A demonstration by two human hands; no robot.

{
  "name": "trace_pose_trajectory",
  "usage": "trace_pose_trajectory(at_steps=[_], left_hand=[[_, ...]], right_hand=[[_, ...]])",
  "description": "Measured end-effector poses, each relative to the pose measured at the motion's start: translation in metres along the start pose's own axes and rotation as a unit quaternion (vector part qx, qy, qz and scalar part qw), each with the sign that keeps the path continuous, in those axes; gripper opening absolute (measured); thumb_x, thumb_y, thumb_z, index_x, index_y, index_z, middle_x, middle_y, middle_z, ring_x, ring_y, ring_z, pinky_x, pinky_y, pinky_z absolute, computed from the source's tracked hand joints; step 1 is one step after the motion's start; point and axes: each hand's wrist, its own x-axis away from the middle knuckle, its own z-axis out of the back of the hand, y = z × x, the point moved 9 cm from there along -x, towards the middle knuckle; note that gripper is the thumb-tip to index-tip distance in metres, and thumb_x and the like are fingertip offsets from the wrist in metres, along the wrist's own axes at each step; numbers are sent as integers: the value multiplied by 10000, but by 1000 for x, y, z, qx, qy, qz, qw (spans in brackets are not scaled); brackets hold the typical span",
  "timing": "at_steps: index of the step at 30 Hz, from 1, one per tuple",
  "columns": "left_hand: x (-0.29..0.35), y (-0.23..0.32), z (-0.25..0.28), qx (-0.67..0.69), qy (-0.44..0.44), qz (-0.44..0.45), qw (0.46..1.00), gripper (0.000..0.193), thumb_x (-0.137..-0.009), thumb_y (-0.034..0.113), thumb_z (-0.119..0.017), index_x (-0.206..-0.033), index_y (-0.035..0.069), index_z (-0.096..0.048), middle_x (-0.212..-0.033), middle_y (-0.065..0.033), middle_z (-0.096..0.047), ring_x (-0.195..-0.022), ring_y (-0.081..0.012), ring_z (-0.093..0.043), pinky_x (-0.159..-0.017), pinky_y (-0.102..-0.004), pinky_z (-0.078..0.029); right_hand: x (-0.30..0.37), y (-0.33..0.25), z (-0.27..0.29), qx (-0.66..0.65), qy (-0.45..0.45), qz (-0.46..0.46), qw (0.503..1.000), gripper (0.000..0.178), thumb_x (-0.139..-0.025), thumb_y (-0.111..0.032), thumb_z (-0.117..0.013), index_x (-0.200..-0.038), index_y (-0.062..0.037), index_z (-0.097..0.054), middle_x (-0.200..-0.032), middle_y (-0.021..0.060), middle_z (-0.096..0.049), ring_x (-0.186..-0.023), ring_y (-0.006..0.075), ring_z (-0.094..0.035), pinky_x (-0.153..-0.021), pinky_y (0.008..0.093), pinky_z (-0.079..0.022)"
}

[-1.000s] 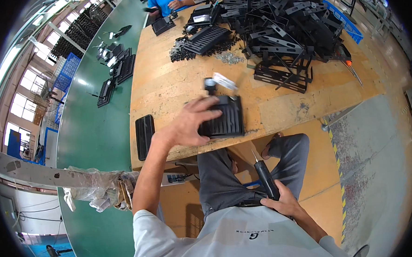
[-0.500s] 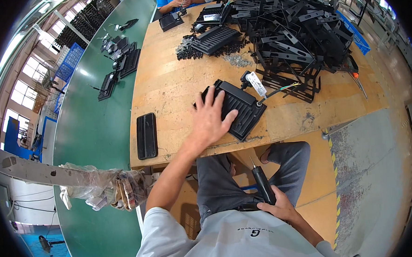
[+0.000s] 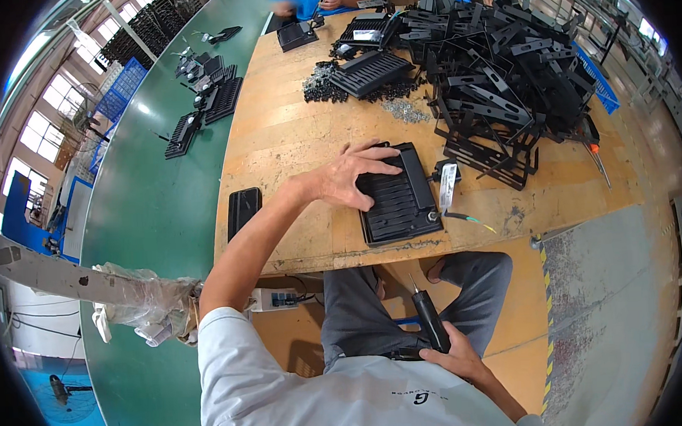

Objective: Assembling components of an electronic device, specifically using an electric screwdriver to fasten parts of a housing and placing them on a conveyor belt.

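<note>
My left hand (image 3: pixel 350 174) is spread wide over the black box (image 3: pixel 398 198), with the fingers across its top left corner and the thumb bent down by the ridges. I can't tell how hard I'm pressing, and I don't see my fingers go under it, so it looks more like a touch than a real hold. The box lies flat on the wooden table (image 3: pixel 291 146), just beside the edge nearest my lap. My right hand (image 3: pixel 452 354) is wrapped around the black screwdriver (image 3: pixel 431 320), down in front of me, with its thin tip poking up toward the table. I think the box is hard and stiff, maybe metal, and a bit heavy for how flat it is. It shouldn't bend if I squeeze it. The ridges look good for stopping my fingers from slipping, but the smooth strip along its right side may be more slippery. The best place to hold it, I think, is by the two long sides, thumb on one and fingers on the other. I'd stay away from the right side, where the paper tag (image 3: pixel 448 186) and the thin cord (image 3: pixel 468 219) stick out. Those look soft and easy to hurt, and pulling on them could break something.
</note>
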Motion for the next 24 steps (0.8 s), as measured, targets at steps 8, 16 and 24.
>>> trace_pose_trajectory(at_steps=[8, 16, 24], left_hand=[[33, -179, 97, 12, 391, 248, 886, 201, -862, 110, -706, -1046, 53, -764, -973, -129, -772, -942, -264, -733, -860, -368, -565], [-9, -192, 88, -155, 361, 266, 880, 147, -854, 122, -702, -983, 99, -770, -1006, -142, -700, -998, -359, -670, -864, -454, -545], [-32, -190, 83, -257, 281, 212, 900, 109, -894, 118, -636, -969, 49, -676, -1020, -150, -631, -1032, -356, -611, -912, -446, -503]], right_hand=[[-4, 16, 8, 14, 21, -17, 1000, 660, -773, -409, -863, -1200, 4, -577, -980, 151, -669, -920, 237, -635, -842, 372, -505], [-5, 16, 14, 18, 31, -64, 997, 748, -765, -454, -855, -1253, 28, -556, -1033, 192, -671, -973, 293, -648, -885, 394, -502], [-3, 1, 17, 60, 26, -79, 995, 861, -756, -502, -859, -1321, 59, -532, -1061, 209, -695, -1023, 290, -677, -910, 381, -511]])
